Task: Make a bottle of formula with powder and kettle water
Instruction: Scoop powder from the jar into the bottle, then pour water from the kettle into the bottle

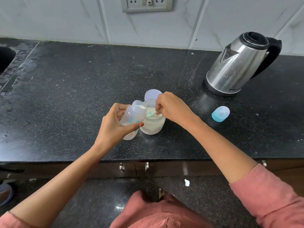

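Observation:
My left hand (115, 127) grips a clear baby bottle (134, 114), tilted so its open neck leans against the powder jar. White powder clings inside the neck and some lies at the bottom. The open jar of formula powder (154, 125) stands on the black counter, touching the bottle. My right hand (172, 107) pinches a pale blue scoop (150, 114) whose bowl sits in the jar's mouth, beside the bottle's neck. The steel kettle (236, 66) with a black handle stands at the back right, lid shut.
The jar's white lid (152, 94) lies just behind the jar. A blue bottle cap (220, 114) lies on the counter (82, 96) to the right. A wall socket panel (146, 4) is above. A sink edge (6, 58) shows at far left. Drawer handles (121, 167) sit below the counter's front edge.

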The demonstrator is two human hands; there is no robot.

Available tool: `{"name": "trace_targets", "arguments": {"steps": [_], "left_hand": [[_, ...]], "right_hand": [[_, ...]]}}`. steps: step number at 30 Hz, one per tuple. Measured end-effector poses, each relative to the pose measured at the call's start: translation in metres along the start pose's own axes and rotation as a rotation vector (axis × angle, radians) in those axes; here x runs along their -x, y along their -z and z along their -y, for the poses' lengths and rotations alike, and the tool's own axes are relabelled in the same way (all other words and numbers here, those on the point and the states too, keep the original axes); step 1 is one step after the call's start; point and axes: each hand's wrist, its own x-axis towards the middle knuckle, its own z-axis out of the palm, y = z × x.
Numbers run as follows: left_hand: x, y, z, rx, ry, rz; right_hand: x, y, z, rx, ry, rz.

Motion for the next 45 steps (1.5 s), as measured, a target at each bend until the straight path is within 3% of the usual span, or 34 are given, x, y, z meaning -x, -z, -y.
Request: {"name": "trace_targets", "arguments": {"steps": [6, 16, 31, 38, 45], "left_hand": [[0.004, 0.001, -0.004, 0.032, -0.025, 0.044], [0.011, -0.011, -0.012, 0.087, -0.108, 0.142], [0.002, -0.111, -0.038, 0.086, -0.153, 0.227], [-0.040, -0.173, -0.048, 0.061, -0.142, 0.128], [-0.085, -0.223, -0.051, 0.020, -0.105, 0.009]], "right_hand": [[0.001, 0.006, 0.000, -0.028, -0.005, 0.104], [0.030, 0.008, -0.020, -0.478, -0.184, -0.166], [0.058, 0.021, -0.110, -0.589, -0.282, -0.277], [0.056, 0.048, -0.181, -0.710, -0.310, -0.355], [0.040, 0.083, -0.263, -0.780, -0.375, -0.554]]}}
